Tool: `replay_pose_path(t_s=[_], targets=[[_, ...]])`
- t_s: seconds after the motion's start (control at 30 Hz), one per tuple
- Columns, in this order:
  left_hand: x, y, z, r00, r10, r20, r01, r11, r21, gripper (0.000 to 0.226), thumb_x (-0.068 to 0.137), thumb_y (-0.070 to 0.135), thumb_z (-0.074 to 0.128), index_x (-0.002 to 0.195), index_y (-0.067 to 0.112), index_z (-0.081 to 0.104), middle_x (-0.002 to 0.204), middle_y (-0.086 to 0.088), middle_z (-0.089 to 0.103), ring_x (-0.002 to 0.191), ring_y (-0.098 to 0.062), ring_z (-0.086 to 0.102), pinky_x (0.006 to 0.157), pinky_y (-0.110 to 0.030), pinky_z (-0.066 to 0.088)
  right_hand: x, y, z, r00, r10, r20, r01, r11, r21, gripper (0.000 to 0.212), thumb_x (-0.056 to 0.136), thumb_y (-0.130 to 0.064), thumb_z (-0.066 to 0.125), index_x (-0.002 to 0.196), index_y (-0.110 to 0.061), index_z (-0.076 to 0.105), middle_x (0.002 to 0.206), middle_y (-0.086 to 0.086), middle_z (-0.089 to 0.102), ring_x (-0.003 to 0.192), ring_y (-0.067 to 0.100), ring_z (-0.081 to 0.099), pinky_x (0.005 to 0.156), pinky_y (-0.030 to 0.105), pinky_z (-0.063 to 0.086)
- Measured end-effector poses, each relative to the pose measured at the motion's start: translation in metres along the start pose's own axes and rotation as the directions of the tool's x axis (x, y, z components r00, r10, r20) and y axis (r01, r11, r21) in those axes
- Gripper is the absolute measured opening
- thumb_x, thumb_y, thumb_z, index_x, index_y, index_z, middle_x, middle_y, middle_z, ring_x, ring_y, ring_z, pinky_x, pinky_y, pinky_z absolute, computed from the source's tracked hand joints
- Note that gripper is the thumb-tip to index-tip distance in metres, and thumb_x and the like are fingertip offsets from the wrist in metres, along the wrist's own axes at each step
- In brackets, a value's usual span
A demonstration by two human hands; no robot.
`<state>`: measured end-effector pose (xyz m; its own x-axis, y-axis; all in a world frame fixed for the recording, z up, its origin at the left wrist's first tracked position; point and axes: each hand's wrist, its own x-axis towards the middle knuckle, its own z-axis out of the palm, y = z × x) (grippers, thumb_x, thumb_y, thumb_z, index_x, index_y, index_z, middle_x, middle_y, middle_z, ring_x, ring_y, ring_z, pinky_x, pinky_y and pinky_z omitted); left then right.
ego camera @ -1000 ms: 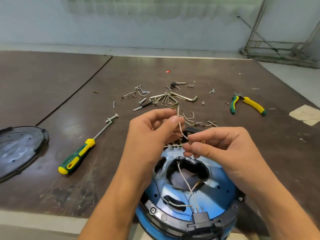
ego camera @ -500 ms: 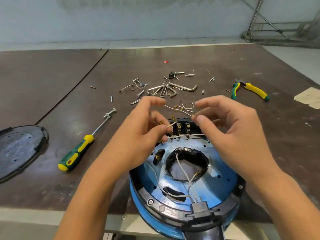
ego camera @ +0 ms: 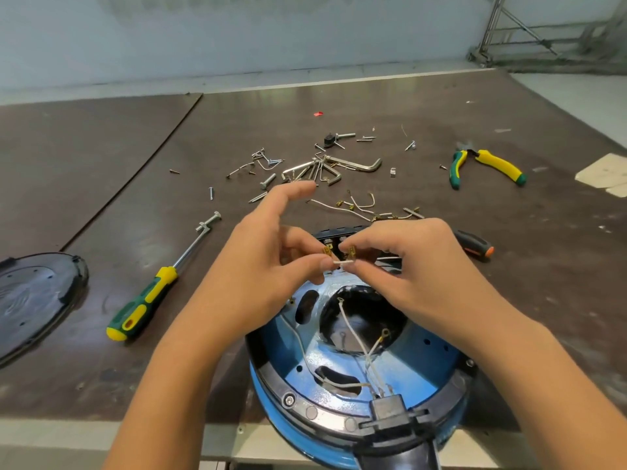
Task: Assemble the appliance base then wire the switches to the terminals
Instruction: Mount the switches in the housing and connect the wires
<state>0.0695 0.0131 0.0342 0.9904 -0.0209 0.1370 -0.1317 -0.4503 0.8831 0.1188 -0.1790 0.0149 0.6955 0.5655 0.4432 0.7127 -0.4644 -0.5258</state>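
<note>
Evidently the job sits in its wiring stage, with a good deal left. The blue appliance base (ego camera: 431,364) lies open side up at the near edge of the table (ego camera: 101,205), at six o'clock in the view, with its black plug socket (ego camera: 390,410) seated at its own six o'clock. Just over the base's twelve o'clock rim, where the switch block (ego camera: 334,235) shows partly behind the fingers, both hands hold a short white jumper wire (ego camera: 343,262). The left hand (ego camera: 271,266) pinches its nine o'clock end with the forefinger lifted free, and the right hand (ego camera: 417,276) pinches the three o'clock end. A brass spade connector stands up at each end. Neither looks pushed onto a terminal yet, though the fingers hide much of the block. In the base's central opening, white ring-ended leads (ego camera: 359,334) hang unattached, and more loose leads (ego camera: 359,206) lie on the table at twelve o'clock beyond the hands, so several connections seem outstanding. The black cover (ego camera: 34,300) lies apart at nine o'clock, hex keys (ego camera: 342,164) and screws are scattered at twelve, the green-yellow screwdriver (ego camera: 149,295) rests at ten and the pliers (ego camera: 488,164) at two. Closing up the base appears not yet begun.
</note>
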Motion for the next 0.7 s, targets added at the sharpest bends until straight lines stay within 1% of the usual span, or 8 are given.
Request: replay_pose_path(t_s=[0.1,0.17,0.3,0.37,0.5,0.57,0.63,0.7], targets=[[0.0001,-0.0002,0.0003,1.000,-0.003,0.005,0.003,1.000,0.021,0.066,0.083,0.008,0.076,0.135,0.029,0.043,0.082,-0.002,0.076,0.074,-0.017,0.073,0.078,-0.040,0.060,-0.0013,0.0011,-0.0006,1.000,0.029,0.004,-0.029,0.999,0.046,0.028,0.084,-0.025,0.080,0.111,-0.018,0.076,0.089,-0.009,0.075,0.083,0.003,0.067,0.078,0.020,0.052],[-0.0002,0.0002,0.0002,1.000,-0.011,0.008,0.011,0.999,0.030,0.058,0.083,0.010,0.076,0.129,0.027,0.046,0.081,0.000,0.076,0.072,-0.017,0.073,0.076,-0.040,0.060,-0.0018,0.0018,0.0000,0.999,0.036,-0.006,-0.035,0.997,0.072,0.032,0.084,-0.025,0.079,0.115,-0.019,0.074,0.087,-0.010,0.074,0.084,0.001,0.066,0.079,0.015,0.050],[0.0001,-0.0001,-0.0004,0.999,-0.033,-0.001,0.033,0.999,0.004,0.051,0.083,0.008,0.075,0.124,0.024,0.049,0.079,-0.004,0.076,0.069,-0.022,0.072,0.075,-0.046,0.059,-0.0011,0.0020,0.0004,0.999,0.038,-0.003,-0.038,0.994,0.100,0.031,0.087,-0.024,0.077,0.118,-0.023,0.071,0.084,-0.009,0.073,0.081,0.002,0.068,0.078,0.015,0.050],[0.0005,-0.0011,-0.0012,1.000,-0.027,-0.016,0.027,1.000,0.013,0.051,0.083,0.009,0.076,0.123,0.024,0.049,0.078,-0.003,0.076,0.068,-0.020,0.071,0.074,-0.046,0.059,-0.0006,0.0021,0.0005,0.999,0.040,0.014,-0.041,0.994,0.101,0.031,0.087,-0.024,0.077,0.117,-0.024,0.072,0.084,-0.011,0.073,0.081,0.001,0.068,0.078,0.013,0.050],[0.0021,-0.0049,-0.0019,0.999,0.009,-0.043,-0.003,0.990,0.138,0.047,0.081,0.015,0.078,0.120,0.027,0.053,0.079,0.007,0.076,0.071,-0.013,0.072,0.074,-0.043,0.059,0.0009,0.0027,0.0020,0.997,0.069,0.047,-0.071,0.997,0.038,0.023,0.086,-0.030,0.077,0.109,-0.025,0.076,0.085,-0.011,0.075,0.080,0.000,0.068,0.076,0.017,0.052],[0.0030,-0.0068,-0.0005,0.999,0.032,-0.037,-0.022,0.971,0.239,0.041,0.080,0.021,0.080,0.114,0.030,0.058,0.078,0.011,0.075,0.072,-0.006,0.071,0.075,-0.036,0.060,0.0019,0.0027,0.0028,0.994,0.084,0.066,-0.085,0.996,0.014,0.022,0.088,-0.031,0.074,0.109,-0.025,0.076,0.088,-0.010,0.076,0.082,0.001,0.068,0.074,0.018,0.053],[0.0033,-0.0075,0.0010,0.998,0.067,-0.016,-0.057,0.935,0.351,0.035,0.079,0.026,0.080,0.108,0.033,0.062,0.078,0.017,0.073,0.077,0.002,0.068,0.075,-0.024,0.057,0.0026,0.0025,0.0031,0.989,0.102,0.108,-0.100,0.995,-0.021,0.020,0.091,-0.034,0.070,0.107,-0.025,0.076,0.089,-0.009,0.075,0.083,0.004,0.067,0.075,0.027,0.054],[0.0049,-0.0086,0.0011,0.996,0.095,0.004,-0.088,0.904,0.418,0.026,0.081,0.025,0.080,0.102,0.033,0.068,0.079,0.022,0.069,0.082,0.008,0.065,0.079,-0.016,0.053,0.0035,0.0028,0.0028,0.981,0.117,0.156,-0.109,0.992,-0.065,0.021,0.093,-0.037,0.066,0.107,-0.025,0.077,0.090,-0.008,0.076,0.084,0.006,0.067,0.076,0.033,0.054]])
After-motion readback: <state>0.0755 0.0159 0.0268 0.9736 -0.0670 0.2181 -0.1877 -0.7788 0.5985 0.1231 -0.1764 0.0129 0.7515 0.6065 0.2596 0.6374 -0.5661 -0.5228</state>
